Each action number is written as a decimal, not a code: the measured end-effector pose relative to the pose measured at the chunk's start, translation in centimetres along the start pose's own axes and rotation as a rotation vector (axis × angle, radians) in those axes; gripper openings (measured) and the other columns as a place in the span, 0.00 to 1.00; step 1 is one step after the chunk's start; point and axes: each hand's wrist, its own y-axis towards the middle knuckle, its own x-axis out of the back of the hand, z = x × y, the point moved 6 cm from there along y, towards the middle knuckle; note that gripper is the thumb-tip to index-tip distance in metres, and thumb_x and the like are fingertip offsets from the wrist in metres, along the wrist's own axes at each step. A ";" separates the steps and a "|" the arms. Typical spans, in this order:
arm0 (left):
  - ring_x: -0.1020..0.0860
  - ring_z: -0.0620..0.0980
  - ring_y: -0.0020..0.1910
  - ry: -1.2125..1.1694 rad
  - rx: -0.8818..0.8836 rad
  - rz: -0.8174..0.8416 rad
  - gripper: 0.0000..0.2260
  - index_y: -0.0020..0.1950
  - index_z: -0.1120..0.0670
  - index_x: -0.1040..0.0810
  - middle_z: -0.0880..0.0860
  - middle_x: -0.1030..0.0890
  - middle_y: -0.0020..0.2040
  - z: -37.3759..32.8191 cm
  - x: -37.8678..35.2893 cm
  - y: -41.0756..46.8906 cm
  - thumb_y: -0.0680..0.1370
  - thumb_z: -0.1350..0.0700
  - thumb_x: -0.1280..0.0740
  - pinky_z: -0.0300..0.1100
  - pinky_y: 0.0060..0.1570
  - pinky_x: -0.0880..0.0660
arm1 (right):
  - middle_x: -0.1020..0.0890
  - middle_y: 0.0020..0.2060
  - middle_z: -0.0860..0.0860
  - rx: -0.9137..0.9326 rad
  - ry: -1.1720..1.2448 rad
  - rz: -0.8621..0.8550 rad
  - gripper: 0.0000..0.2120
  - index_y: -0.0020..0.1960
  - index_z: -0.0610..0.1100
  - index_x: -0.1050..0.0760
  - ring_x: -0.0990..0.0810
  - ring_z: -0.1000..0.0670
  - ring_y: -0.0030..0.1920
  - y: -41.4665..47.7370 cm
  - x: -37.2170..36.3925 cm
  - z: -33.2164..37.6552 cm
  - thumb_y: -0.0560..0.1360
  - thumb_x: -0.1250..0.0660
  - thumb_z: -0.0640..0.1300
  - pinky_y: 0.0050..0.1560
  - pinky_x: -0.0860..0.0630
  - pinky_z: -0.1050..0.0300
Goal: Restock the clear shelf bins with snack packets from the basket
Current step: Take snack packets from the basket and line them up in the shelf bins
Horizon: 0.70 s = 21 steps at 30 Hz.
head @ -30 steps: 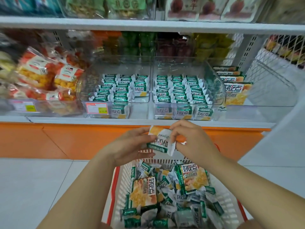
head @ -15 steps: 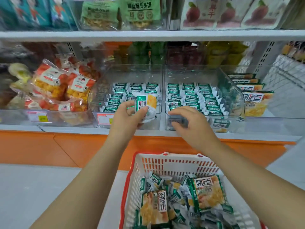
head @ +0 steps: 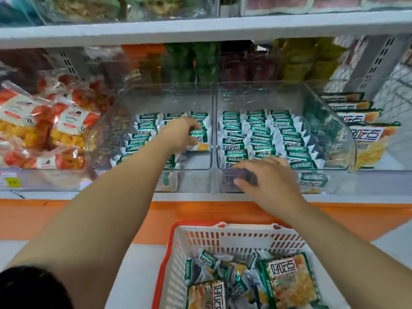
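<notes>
Packet (head: 199, 136) is held in the grip of the left hand (head: 180, 134) inside the left bin (head: 156, 97), mid-frame. It is best slotted upright into the short right row, label forward. Right hand (head: 269, 181) is curled at the right bin (head: 256, 97) front; that grip cannot be told. Basket (head: 223, 238) is seen lower centre.

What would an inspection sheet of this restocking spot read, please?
Surface: white shelf carrying two clear bins.
Job's things: left bin part filled, right bin fuller with rows of green packets; basket holds more.
Clutter: orange snack bags left, larger packs right.
Grippers: left hand grips a packet inside the left bin; right hand at the right bin's front, grip unclear.
Cables: nothing seen.
Surroundings: upper shelf, orange base panel.
</notes>
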 end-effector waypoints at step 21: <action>0.28 0.54 0.62 -0.161 -0.082 -0.398 0.14 0.63 0.53 0.24 0.55 0.26 0.62 -1.2 1.8 -6.7 0.78 0.59 0.34 0.45 0.61 0.33 | 0.21 0.53 0.50 0.202 0.002 -0.277 0.13 0.58 0.46 0.22 0.26 0.47 0.57 -3.0 -0.8 1.1 0.74 0.34 0.43 0.67 0.39 0.49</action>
